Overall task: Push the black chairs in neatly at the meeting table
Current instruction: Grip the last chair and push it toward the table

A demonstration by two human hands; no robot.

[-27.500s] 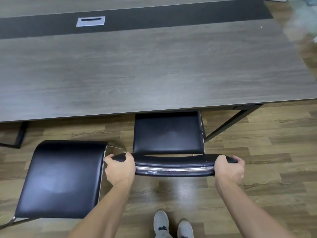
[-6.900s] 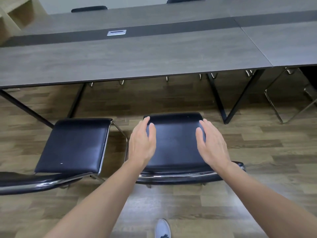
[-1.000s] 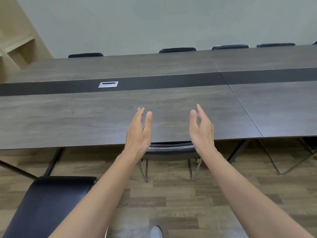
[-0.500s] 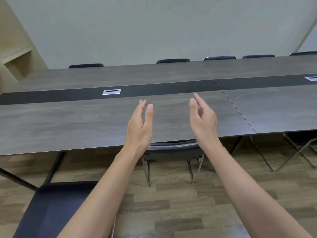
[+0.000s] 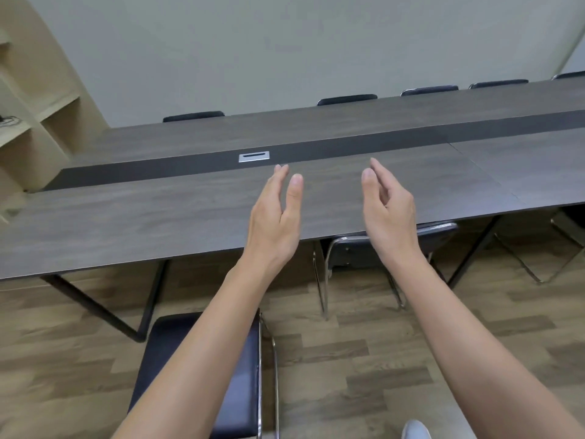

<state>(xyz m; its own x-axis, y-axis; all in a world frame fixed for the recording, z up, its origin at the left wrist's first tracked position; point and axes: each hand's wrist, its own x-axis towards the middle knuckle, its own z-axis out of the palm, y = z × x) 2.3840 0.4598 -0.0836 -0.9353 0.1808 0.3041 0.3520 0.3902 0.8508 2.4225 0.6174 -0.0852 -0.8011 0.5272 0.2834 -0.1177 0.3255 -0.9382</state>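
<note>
A long dark wood meeting table (image 5: 158,217) fills the middle of the view. One black chair (image 5: 437,236) is tucked under its near edge, only the backrest and chrome legs showing. A second black chair (image 5: 243,359) stands pulled out on the floor at the lower left, its seat partly hidden by my left forearm. My left hand (image 5: 275,220) and my right hand (image 5: 387,210) hover in the air in front of the table edge, palms facing each other. Both hold nothing, and the right hand's fingers are loosely bent.
Several black chair backs (image 5: 346,99) line the table's far side. A silver cable port (image 5: 254,156) sits in the table's dark centre strip. Wooden shelving (image 5: 38,115) stands at the left wall. Black table legs (image 5: 148,296) slant down beside the pulled-out chair.
The view has swung left, so the tucked chair now lies right of centre and more of the pulled-out chair shows. Both hands stay raised and empty.
</note>
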